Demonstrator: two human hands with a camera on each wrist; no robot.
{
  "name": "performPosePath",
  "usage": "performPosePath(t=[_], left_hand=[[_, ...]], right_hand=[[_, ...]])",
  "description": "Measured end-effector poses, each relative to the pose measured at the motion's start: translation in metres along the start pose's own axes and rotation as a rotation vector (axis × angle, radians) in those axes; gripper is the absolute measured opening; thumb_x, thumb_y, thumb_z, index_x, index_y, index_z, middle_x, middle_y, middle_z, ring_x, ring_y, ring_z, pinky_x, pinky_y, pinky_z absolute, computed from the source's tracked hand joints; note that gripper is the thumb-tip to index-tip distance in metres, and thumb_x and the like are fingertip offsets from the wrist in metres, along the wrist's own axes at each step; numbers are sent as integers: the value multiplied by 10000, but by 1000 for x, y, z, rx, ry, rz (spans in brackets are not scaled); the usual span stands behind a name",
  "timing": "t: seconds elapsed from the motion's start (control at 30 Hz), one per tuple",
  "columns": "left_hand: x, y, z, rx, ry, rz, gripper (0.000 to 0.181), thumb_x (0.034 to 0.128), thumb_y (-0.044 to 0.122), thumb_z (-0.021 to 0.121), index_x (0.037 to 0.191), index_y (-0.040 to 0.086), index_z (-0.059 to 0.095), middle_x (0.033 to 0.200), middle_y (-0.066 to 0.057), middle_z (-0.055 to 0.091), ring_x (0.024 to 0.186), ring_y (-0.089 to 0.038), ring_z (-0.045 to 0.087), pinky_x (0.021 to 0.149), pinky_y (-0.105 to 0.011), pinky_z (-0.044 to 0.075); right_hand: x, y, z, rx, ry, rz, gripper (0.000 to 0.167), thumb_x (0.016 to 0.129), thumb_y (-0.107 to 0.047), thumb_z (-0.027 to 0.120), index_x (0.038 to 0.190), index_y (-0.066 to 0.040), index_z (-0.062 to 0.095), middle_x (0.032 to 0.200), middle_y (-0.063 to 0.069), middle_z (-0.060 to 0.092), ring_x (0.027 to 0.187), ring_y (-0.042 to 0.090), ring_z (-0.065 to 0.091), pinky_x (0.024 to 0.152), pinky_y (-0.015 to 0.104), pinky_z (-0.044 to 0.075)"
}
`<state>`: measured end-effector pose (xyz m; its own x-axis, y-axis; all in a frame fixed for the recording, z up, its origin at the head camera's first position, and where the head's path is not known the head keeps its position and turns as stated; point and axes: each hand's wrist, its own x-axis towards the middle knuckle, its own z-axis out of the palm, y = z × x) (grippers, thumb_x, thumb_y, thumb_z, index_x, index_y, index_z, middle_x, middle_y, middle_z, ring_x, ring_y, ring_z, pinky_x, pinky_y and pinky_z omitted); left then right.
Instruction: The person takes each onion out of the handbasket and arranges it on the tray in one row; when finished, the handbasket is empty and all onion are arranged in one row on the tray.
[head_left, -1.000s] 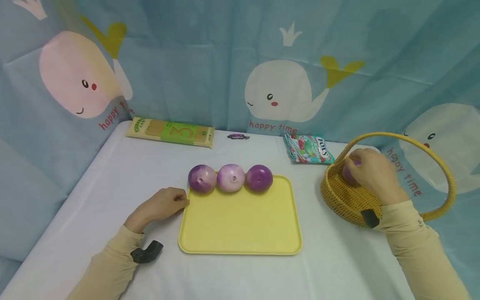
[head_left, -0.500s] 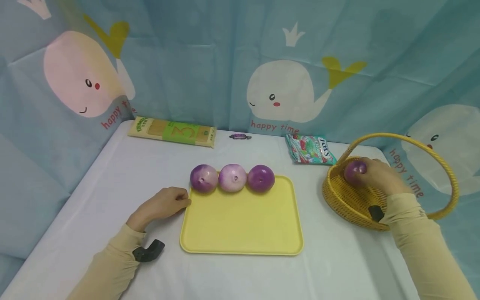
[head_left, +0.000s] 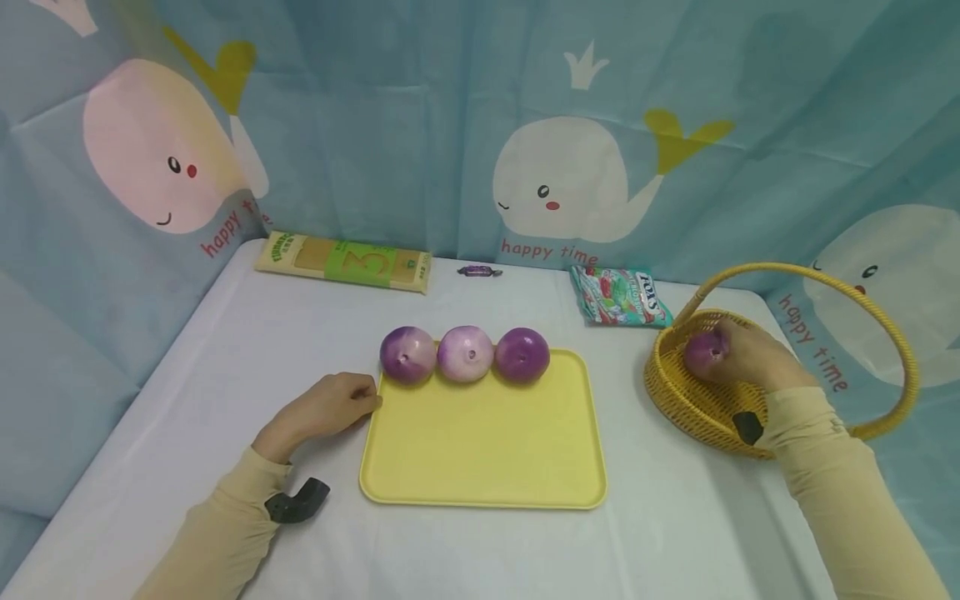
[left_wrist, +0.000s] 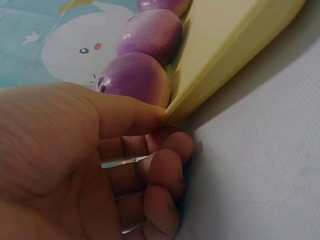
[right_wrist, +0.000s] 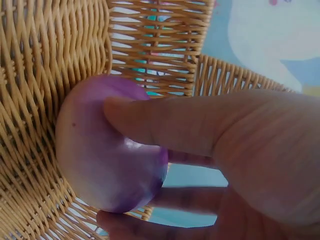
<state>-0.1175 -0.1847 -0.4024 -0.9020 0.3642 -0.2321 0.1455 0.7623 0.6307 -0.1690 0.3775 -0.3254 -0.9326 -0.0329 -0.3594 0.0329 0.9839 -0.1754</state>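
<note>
Purple round onion point(head_left: 702, 358) in a golden wicker basket point(head_left: 666, 406), right hand point(head_left: 753, 354) gripping it; leftward, left hand point(head_left: 324, 408) pinches a yellow rectangular tray point(head_left: 483, 450).

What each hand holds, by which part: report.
The right hand grips a purple onion by its sides. The left hand touches the yellow tray at its left rim; any pinch is unclear.

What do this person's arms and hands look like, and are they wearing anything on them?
The left sleeve and the right sleeve are both long and beige, ending around the wrists. A curved black piece sits at the left cuff, and a dark block shows at the right one. The left hand and the right hand wear no gloves. No cables are visible.
</note>
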Motion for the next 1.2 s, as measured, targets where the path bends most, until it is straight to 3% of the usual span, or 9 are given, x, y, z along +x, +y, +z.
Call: performPosePath(t=[0.2, 0.33, 0.53, 0.67, 0.73, 0.97, 1.2], left_hand=[[1, -1, 0, 1, 0, 0, 232, 952, 185, 558, 733, 110, 540, 637, 22, 496, 617, -124, 447, 602, -276, 351], [3, -3, 1, 16, 6, 11, 233, 949, 186, 563, 729, 115, 536, 636, 25, 494, 622, -122, 447, 608, -277, 349], [3, -4, 1, 29, 9, 9, 208, 947, 192, 566, 754, 119, 544, 646, 25, 501, 630, -124, 452, 605, -278, 350], [3, -4, 2, 22, 7, 10, 188, 946, 188, 565, 773, 115, 557, 651, 21, 509, 631, -128, 454, 606, -283, 352], [3, -4, 2, 20, 7, 13, 186, 946, 189, 566, 774, 117, 558, 650, 25, 507, 629, -125, 451, 605, -282, 350], [3, -4, 2, 28, 11, 18, 195, 944, 184, 554, 758, 126, 553, 639, 32, 504, 619, -123, 449, 597, -279, 346], [3, -4, 2, 29, 21, 11, 212, 936, 180, 551, 731, 130, 531, 639, 33, 473, 623, -121, 439, 599, -278, 341]], right_hand=[[-3, 2, 1, 23, 47, 57, 891, 819, -483, 716, 1418, 47, 324, 1326, 366, 428, 1173, 552, 424, 924, 706, 383], [-17, -5, 4, 62, 174, 90, 901, 839, -462, 685, 1431, 85, 283, 1241, 398, 401, 1070, 522, 437, 832, 676, 429], [-44, -40, 4, 73, 437, 9, 790, 858, -461, 678, 1393, 34, 372, 1190, 384, 420, 971, 515, 491, 755, 645, 441], [-54, -68, 6, 101, 512, -13, 778, 858, -408, 697, 1423, 6, 360, 1257, 369, 394, 1019, 524, 486, 821, 692, 448], [-54, -80, 10, 115, 532, -51, 773, 854, -363, 710, 1437, -1, 354, 1280, 359, 390, 1036, 528, 495, 839, 697, 453], [-34, -113, 37, 46, 618, -311, 693, 791, -235, 796, 1344, -3, 448, 1150, 275, 524, 912, 443, 624, 768, 593, 522], [-15, -132, 69, -1, 547, -435, 723, 758, -219, 831, 1347, 1, 473, 1158, 247, 548, 847, 384, 665, 712, 508, 562]])
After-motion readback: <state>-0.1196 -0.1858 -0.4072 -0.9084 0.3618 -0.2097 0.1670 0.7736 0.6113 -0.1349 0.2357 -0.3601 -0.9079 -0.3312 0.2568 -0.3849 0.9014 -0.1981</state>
